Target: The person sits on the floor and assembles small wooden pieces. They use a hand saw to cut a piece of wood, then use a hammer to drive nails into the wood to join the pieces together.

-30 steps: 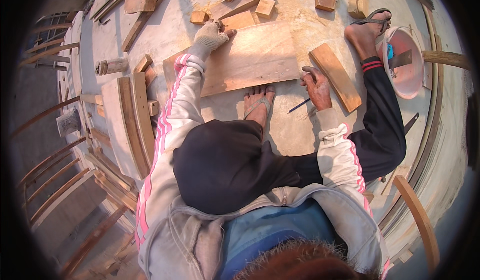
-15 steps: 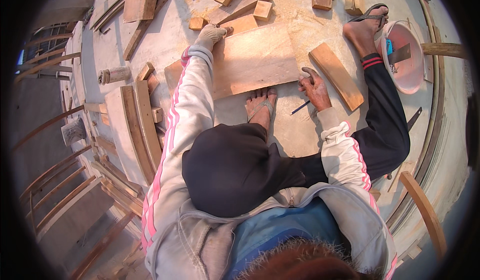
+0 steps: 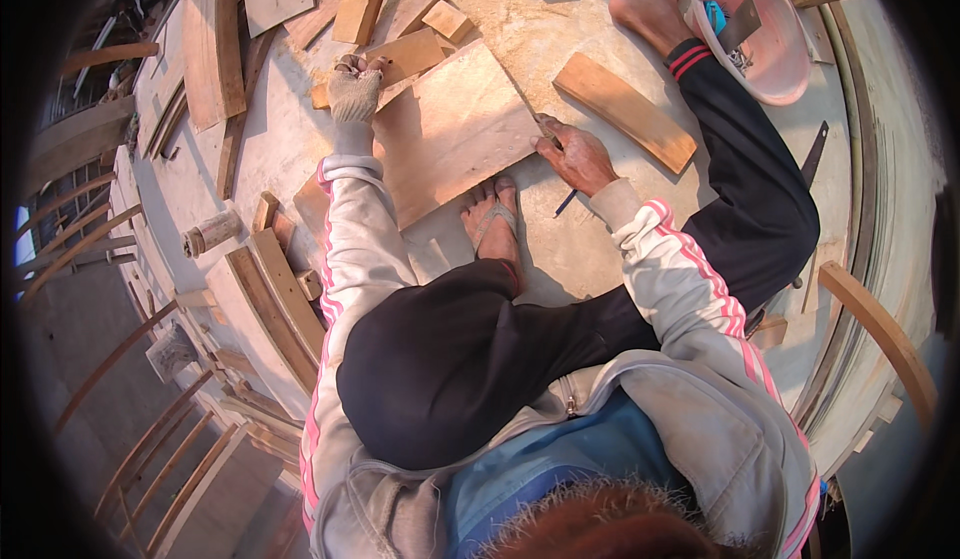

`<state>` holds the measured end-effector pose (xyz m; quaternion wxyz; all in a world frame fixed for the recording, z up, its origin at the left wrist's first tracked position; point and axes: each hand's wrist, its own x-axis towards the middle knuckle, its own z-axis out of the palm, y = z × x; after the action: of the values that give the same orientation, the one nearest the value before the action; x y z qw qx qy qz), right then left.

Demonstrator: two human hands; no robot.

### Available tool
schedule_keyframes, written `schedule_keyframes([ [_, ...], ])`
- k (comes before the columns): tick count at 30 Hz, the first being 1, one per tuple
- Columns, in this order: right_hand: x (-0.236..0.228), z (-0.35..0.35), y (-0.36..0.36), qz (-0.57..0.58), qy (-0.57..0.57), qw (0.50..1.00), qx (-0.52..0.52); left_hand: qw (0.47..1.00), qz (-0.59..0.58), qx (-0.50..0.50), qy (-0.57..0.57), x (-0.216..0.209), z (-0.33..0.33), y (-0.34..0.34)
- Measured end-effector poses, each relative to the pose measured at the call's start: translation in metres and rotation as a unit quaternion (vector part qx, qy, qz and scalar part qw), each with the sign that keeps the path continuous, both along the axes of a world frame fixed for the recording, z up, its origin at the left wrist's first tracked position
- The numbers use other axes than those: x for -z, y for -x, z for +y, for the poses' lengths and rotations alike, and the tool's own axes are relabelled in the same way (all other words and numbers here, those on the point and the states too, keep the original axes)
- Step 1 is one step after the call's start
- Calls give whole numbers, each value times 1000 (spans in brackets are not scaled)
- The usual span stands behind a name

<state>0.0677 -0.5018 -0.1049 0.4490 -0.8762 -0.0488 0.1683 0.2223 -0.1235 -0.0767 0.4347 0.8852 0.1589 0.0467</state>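
A broad, pale wooden board [image 3: 460, 129] lies tilted across the floor in front of me, just beyond my sandalled foot [image 3: 492, 224]. My right hand [image 3: 578, 155] pinches its right edge between thumb and fingers. At the board's far left corner is my left hand [image 3: 356, 93], in a light knitted glove. Its fingers are curled closed, and what they hold, if anything, is hidden. Beside those fingers lies a flat wood offcut [image 3: 408, 56], and a small wooden block [image 3: 320, 95] sits on the glove's other side. A dark pencil-like stick [image 3: 565, 203] rests on the floor below my right hand.
A thick wooden piece [image 3: 625, 111] lies to the right of the board. Farther right stands a pink tub [image 3: 755, 34] with tools inside, near my other foot. Timber lengths [image 3: 275, 294] and a cylindrical container [image 3: 212, 233] are at left. A saw-like blade [image 3: 815, 154] lies beyond my right leg.
My right hand has moved from beside the board onto its right edge, closing there. My left hand has shifted slightly off the board's corner, its fingers more curled. The whole view has turned.
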Motion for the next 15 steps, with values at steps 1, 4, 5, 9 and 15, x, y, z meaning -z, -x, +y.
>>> schedule_keyframes([
  [1,1,1,1,-15,11,1000,0,999,-53,-7,5,-14,-6,6],
  [4,-21,3,-1,-86,62,994,20,979,-125,-70,145,-50,4,29],
  [5,-31,2,-4,-119,40,992,32,976,-125,-75,162,-64,0,38],
  [9,-81,4,-20,-213,-4,977,22,979,12,57,194,-105,-44,81],
  [15,-79,24,9,-210,27,974,-86,964,167,121,168,-58,-114,117],
])
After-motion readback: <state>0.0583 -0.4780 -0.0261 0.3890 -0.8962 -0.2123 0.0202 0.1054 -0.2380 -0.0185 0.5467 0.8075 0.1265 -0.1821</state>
